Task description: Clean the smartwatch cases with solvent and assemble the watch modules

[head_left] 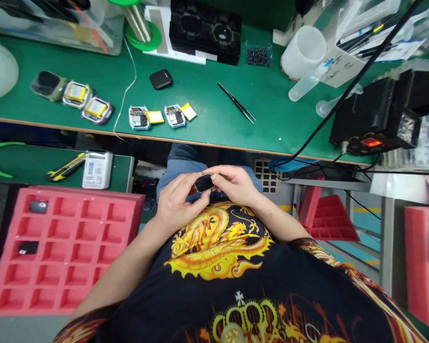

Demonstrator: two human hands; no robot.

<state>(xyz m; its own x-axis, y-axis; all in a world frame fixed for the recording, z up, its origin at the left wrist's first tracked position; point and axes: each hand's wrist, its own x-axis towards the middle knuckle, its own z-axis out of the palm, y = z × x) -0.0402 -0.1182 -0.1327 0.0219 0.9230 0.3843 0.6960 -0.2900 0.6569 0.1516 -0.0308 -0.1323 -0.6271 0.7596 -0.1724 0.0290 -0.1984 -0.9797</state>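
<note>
Close to my body, below the bench edge, a small dark-screened smartwatch body (204, 183) is held between both hands. My left hand (181, 197) grips its left side, fingers along the top and thumb underneath. My right hand (234, 183) pinches its right side, with the thumb over the screen's corner. On the green bench (200, 95) ahead lie two opened watch bodies, the left one (139, 117) and the right one (175, 116), each with a yellow battery folded out. A black watch-like piece (161, 79) lies behind them. Black tweezers (237, 102) rest farther right.
Several watch cases (76, 93) sit at the bench's left. A pink foam tray (67, 209) stands at lower left, near a yellow cutter knife (66, 166) and a white box (97, 170). A solder spool (139, 28) stands at the back; a black soldering station (372, 119) with cables is right.
</note>
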